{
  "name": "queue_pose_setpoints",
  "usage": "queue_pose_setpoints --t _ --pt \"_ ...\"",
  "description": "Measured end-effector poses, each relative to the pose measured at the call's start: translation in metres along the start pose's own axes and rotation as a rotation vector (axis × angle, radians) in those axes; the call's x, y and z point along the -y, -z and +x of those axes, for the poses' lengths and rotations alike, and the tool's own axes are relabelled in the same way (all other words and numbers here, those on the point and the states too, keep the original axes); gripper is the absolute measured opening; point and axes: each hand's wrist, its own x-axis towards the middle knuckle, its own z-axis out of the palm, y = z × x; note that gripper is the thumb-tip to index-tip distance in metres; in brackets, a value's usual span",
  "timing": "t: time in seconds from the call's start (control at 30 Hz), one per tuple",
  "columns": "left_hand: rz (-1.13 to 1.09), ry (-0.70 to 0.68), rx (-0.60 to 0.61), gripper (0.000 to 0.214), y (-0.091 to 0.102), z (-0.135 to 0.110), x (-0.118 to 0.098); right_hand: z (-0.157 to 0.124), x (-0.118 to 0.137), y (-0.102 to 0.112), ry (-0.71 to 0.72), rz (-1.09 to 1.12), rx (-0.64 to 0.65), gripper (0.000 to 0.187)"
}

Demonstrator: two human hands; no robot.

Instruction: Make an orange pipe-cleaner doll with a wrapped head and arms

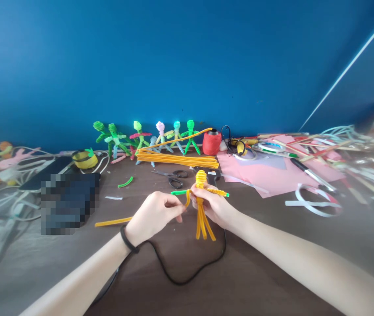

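My right hand point(218, 206) grips a yellow pipe cleaner figure point(201, 179) around its middle. The figure has a coiled head, and several loose yellow strands hang below. Its arm on the right is wrapped in yellow with a green tip; the arm on the left point(177, 192) is mostly bare green. My left hand point(157, 216) pinches a yellow pipe cleaner point(187, 199) that loops at the base of that green arm. A straight yellow length point(112, 222) sticks out to the left from behind my left hand. Black-handled scissors point(175, 181) lie just beyond the hands.
Finished pipe cleaner figures point(137, 134) lean along the blue wall. Before them lies a bundle of yellow pipe cleaners point(176, 159), beside a red spool point(212, 143). Pink paper point(272, 175) and strips crowd the right; a black cable point(187, 283) curves in front of me.
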Motion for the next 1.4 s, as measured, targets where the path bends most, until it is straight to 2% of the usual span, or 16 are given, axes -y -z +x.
queue_pose_setpoints --t 0.2,0.33,0.43,0.67,0.87,1.17,1.4 --pt "-0.006 0.069 -0.034 0.033 -0.002 0.009 0.013 -0.002 0.0 -0.001 -0.035 0.048 0.122 0.009" --pt "0.031 -0.007 -0.109 0.025 0.003 0.012 0.017 -0.004 0.001 -0.003 -0.031 0.012 0.187 0.009" --pt "-0.031 -0.022 -0.152 0.018 0.006 0.013 0.017 -0.004 0.001 -0.003 -0.042 -0.063 0.186 0.01" --pt "-0.048 -0.045 -0.202 0.024 0.012 0.011 0.014 -0.005 0.0 0.0 0.008 -0.348 0.161 0.014" --pt "-0.079 -0.054 -0.204 0.025 0.013 0.004 0.006 -0.003 -0.002 0.0 0.078 -0.426 0.071 0.014" --pt "-0.168 -0.025 -0.084 0.02 0.011 -0.005 -0.007 -0.003 0.0 -0.001 0.05 -0.3 -0.06 0.016" --pt "-0.125 -0.025 -0.062 0.025 -0.003 0.0 0.005 0.0 -0.001 -0.001 0.014 -0.02 -0.024 0.013"
